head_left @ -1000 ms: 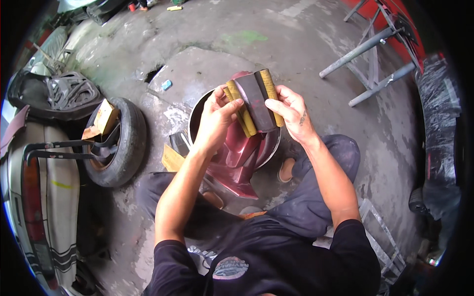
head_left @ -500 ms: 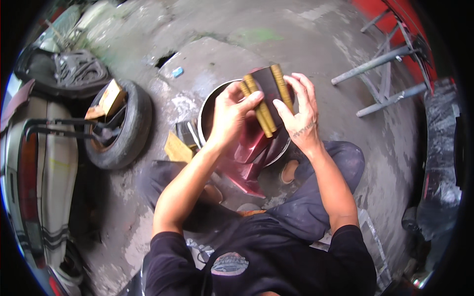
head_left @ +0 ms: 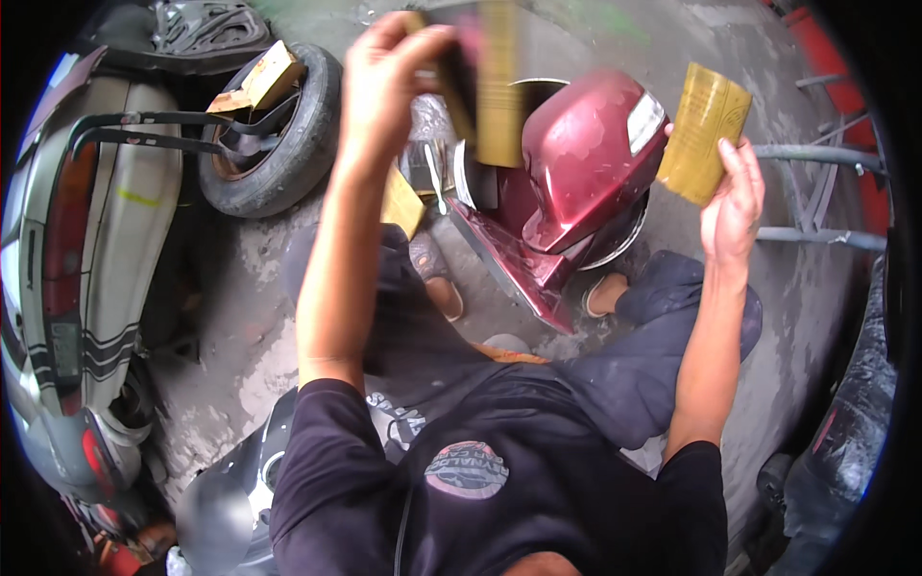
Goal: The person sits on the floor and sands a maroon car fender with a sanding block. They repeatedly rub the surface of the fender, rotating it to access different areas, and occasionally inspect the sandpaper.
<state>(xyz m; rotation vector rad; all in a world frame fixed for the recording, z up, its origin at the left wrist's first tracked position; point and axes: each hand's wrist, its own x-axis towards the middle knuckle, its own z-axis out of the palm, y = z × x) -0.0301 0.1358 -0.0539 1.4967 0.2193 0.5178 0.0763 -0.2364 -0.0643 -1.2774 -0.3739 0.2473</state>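
Note:
My left hand (head_left: 384, 82) is raised at the top centre, closed on a blurred dark pad (head_left: 453, 72) with yellow sandpaper (head_left: 497, 115) along it. My right hand (head_left: 730, 211) is at the right, closed on a separate folded yellow sandpaper sheet (head_left: 699, 130). Between and below my hands, a maroon car mirror housing (head_left: 586, 154) with peeling patches and a pale lens rests on a round metal basin (head_left: 619, 254) between my bent legs. A yellow piece (head_left: 401, 202) and some slim tools (head_left: 437, 182) lie left of the basin.
At the left are a tyre (head_left: 274, 178) with a carton piece (head_left: 269, 72) on it, a silver bumper (head_left: 130, 240) with a red lamp, and a dark moulded part (head_left: 206, 29). At the right are metal stands (head_left: 816, 235), a red panel (head_left: 836, 86) and a wrapped part (head_left: 836, 413).
My hands have moved apart: the left up and leftward with the pad, the right rightward with a yellow sheet. The view has shifted, exposing more of the maroon housing.

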